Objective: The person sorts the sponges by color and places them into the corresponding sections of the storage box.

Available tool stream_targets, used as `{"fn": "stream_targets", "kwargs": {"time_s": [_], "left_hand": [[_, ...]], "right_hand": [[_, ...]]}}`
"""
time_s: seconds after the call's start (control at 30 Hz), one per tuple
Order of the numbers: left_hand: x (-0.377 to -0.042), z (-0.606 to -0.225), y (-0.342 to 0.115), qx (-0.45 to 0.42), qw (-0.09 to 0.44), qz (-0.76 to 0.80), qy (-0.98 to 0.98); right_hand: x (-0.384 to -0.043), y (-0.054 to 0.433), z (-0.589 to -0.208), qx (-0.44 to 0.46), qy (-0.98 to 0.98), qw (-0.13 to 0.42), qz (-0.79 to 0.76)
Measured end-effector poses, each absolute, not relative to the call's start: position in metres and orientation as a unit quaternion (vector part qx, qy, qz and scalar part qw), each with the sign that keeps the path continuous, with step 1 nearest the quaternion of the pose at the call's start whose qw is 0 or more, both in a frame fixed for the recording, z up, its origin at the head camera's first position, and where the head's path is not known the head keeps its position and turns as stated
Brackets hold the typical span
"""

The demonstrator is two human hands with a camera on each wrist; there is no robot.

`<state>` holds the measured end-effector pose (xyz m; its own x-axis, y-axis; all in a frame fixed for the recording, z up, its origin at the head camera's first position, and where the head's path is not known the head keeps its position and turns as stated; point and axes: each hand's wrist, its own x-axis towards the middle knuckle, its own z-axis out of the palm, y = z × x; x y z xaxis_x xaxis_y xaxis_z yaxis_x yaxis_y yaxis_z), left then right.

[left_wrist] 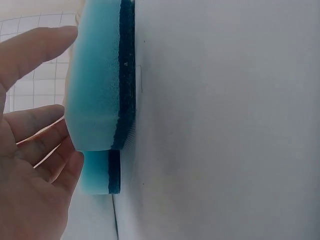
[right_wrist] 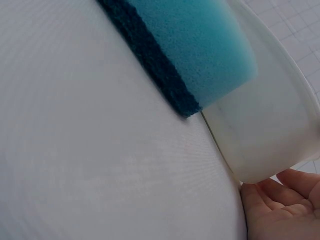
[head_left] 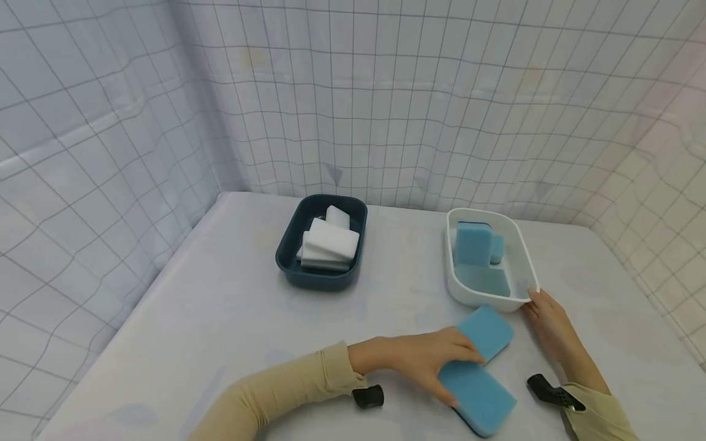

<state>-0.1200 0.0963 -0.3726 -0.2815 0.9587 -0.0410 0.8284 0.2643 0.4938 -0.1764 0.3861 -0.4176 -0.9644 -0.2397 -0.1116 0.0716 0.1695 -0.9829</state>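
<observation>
A blue sponge (head_left: 478, 399) with a dark scouring side lies flat at the front of the table. My left hand (head_left: 421, 360) reaches over its left end, thumb and fingers spread, fingertips right at the sponge's edge in the left wrist view. Just behind lies a second blue sponge (head_left: 488, 332), partly covered by the left hand in the head view. My right hand (head_left: 556, 331) holds the near right corner of a white plastic tub (head_left: 473, 297), a fingertip over its rim and other fingers curled against the outside. Inside the tub are several blue sponges (head_left: 473, 244).
A dark teal tub (head_left: 317, 282) stands at the back, left of the white one, holding several white sponge blocks (head_left: 333, 239). White cloth covers the table. Grid-patterned curtains (head_left: 353, 110) hang behind and at both sides. Black wrist devices (head_left: 368, 397) sit at both cuffs.
</observation>
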Motion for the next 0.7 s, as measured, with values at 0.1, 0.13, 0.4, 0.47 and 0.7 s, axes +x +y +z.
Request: {"fn": "stream_targets", "kwargs": {"time_s": [0.1,0.13,0.4,0.47,0.7], "left_hand": [[-0.1196,-0.3734,0.0966,0.579,0.158,0.181,0.779],[-0.1194,-0.3735,0.0966,0.58,0.154,0.178,0.78],[-0.1197,-0.3772,0.095,0.589,0.139,0.18,0.775],[-0.1206,-0.3771,0.0947,0.588,0.145,0.179,0.775],[-0.1219,-0.373,0.0948,0.583,0.167,0.175,0.776]], "right_hand": [[-0.176,0.387,-0.4179,-0.055,0.755,0.121,-0.642],[-0.176,0.3871,-0.4179,-0.054,0.754,0.122,-0.643],[-0.1748,0.3869,-0.418,-0.057,0.751,0.123,-0.646],[-0.1745,0.3866,-0.418,-0.061,0.75,0.121,-0.647],[-0.1737,0.3862,-0.4178,-0.071,0.745,0.115,-0.653]]}}
